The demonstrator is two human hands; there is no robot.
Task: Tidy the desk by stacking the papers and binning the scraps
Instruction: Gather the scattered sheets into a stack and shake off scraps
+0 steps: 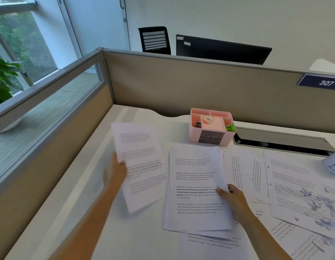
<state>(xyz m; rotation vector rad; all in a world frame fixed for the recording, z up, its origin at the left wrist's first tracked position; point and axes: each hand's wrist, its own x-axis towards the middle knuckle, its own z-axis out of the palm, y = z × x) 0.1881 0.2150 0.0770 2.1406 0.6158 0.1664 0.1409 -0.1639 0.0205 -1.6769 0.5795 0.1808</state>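
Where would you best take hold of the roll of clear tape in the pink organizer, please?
The tape roll lies flat in the open top tray of the pink organizer. A hand would probably do best coming straight down, pinching the ring's rim, one finger in its hole.

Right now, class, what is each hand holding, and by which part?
Left hand grips loose sheets by their left edge; right hand pinches the stack at its right edge.

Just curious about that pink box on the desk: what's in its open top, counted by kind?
In the pink box:
Tape rolls: 1
Small black clips: 1
Green bunches, too blurred to name: 1
Total: 3
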